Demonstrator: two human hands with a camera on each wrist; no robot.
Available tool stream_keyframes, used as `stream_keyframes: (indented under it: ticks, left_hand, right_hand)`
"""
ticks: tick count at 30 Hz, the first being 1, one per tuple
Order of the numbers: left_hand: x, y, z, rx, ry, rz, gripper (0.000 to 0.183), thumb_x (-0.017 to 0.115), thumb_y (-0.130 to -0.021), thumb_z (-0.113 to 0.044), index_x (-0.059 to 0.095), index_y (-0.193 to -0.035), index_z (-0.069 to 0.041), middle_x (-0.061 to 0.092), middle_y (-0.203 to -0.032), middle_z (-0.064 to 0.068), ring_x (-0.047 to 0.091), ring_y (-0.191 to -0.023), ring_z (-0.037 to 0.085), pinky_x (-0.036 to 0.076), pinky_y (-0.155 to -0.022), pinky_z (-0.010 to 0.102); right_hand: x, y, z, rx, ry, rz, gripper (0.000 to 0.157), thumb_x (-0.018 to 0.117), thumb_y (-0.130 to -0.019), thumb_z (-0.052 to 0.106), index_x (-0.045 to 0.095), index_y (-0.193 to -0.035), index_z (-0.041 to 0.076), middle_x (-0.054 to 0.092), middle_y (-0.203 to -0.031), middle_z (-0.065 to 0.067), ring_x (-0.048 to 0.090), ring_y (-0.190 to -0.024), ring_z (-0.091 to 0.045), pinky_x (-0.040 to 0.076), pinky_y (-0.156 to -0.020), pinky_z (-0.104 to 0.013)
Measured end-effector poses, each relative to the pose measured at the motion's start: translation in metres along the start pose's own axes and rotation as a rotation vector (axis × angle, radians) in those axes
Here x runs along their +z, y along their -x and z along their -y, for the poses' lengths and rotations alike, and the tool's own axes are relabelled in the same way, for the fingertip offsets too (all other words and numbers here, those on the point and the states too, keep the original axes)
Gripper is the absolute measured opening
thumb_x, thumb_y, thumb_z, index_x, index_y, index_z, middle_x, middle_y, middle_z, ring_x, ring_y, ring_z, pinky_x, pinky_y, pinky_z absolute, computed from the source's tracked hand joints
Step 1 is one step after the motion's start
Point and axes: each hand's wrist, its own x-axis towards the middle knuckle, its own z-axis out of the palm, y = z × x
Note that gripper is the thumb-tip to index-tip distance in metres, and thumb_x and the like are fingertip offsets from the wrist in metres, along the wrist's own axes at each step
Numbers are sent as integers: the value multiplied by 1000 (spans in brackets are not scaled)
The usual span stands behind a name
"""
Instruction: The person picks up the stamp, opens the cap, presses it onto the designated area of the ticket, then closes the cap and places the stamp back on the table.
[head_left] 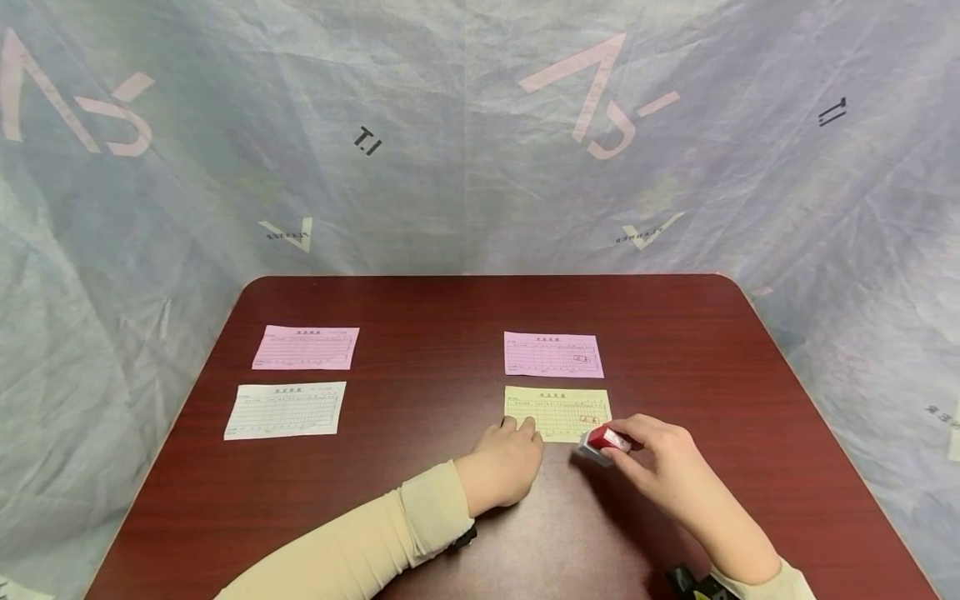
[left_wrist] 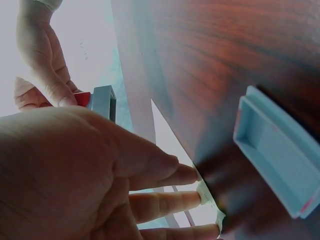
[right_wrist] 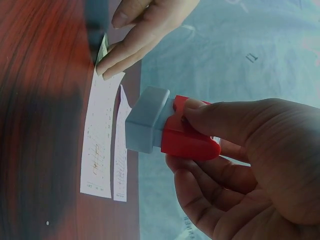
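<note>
My right hand (head_left: 663,458) grips a rubber stamp (right_wrist: 190,132) with a red handle and a grey base, thumb on one side and fingers on the other. It is tilted above the table by the lower right corner of a yellow slip (head_left: 555,402). Printed lines and red marks show on that slip. My left hand (head_left: 501,458) rests its extended fingertips (left_wrist: 192,200) on the slip's lower left edge. Close to the left hand, a shallow grey cap (left_wrist: 280,150) lies hollow side up on the table; in the head view it is hidden.
Behind the yellow slip lies a pink slip (head_left: 551,354) with red marks at its right. Over on the left are another pink slip (head_left: 306,348) and a white slip (head_left: 285,410), both printed. A printed cloth (head_left: 465,150) hangs behind the dark red table (head_left: 420,333).
</note>
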Motion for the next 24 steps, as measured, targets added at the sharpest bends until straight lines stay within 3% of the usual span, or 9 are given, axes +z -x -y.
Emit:
stream_keyframes:
  ticks: [18,24]
  left_hand:
    - [1,-5,-2,7,-26,-9,42,62,-97,-28,64,-134,-9,57,-128,6,55,-106,24,50,-85,35]
    - [1,-6,-3,8,-45,-12,41,62,-97,-28,65,-133,-9,57,-124,5,55,-103,23,50,-80,34]
  right_hand:
    - [-1,4,0,22,9,6,33,87,-70,-5,74,-98,6,62,-83,13,59,-70,-3,52,-64,-19]
    - [-2,3,0,14,14,-13,36,87,-68,-8,74,-98,7,61,-83,14,58,-70,-3,51,-64,-18]
